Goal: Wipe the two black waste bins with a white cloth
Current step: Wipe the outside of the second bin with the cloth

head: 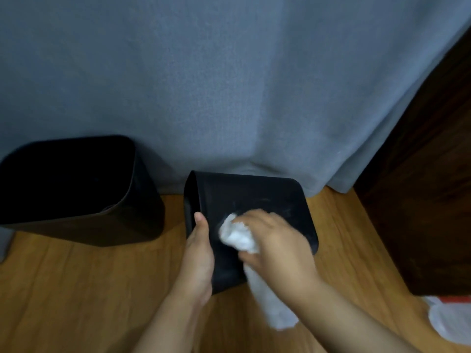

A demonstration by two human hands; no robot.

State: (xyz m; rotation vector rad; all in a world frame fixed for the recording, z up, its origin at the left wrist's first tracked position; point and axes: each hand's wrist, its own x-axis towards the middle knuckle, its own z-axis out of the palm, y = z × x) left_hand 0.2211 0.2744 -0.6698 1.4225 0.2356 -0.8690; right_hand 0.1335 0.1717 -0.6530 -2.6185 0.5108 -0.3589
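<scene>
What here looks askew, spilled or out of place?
Only the right-hand bin: it is tipped, not upright like the left bin, because the left hand steadies it while the right hand rubs the white cloth on it. Nothing looks spilled.

Blue-grey curtain down to a wooden floor — dark wooden furniture at right.

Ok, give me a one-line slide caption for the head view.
Left hand steadies the tipped black bin while right hand rubs it with the white cloth.
</scene>
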